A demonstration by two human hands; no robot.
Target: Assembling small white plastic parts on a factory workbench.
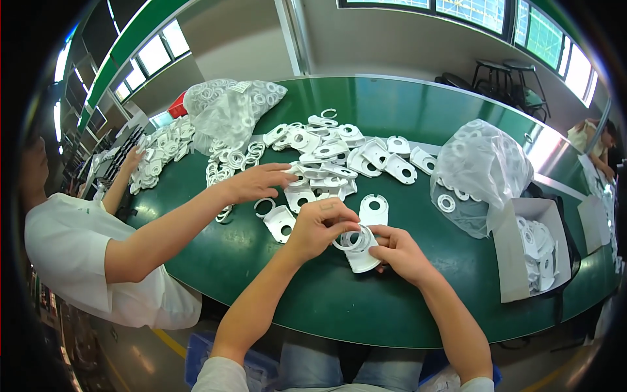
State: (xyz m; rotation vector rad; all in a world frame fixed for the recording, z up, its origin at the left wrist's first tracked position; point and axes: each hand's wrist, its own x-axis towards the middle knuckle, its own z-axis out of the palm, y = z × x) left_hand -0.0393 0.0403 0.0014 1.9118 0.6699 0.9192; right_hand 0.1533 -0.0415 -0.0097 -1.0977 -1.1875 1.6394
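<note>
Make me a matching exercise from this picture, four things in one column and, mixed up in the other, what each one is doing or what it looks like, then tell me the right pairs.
Things:
1. Left hand
2. Right hand
3. Open box
4. Table

Matches:
A. Green
B. Gripping a white plate
C. Pinching a white ring
D. Holding a pile of white parts

Right pairs: 1-C, 2-B, 3-D, 4-A.
</note>
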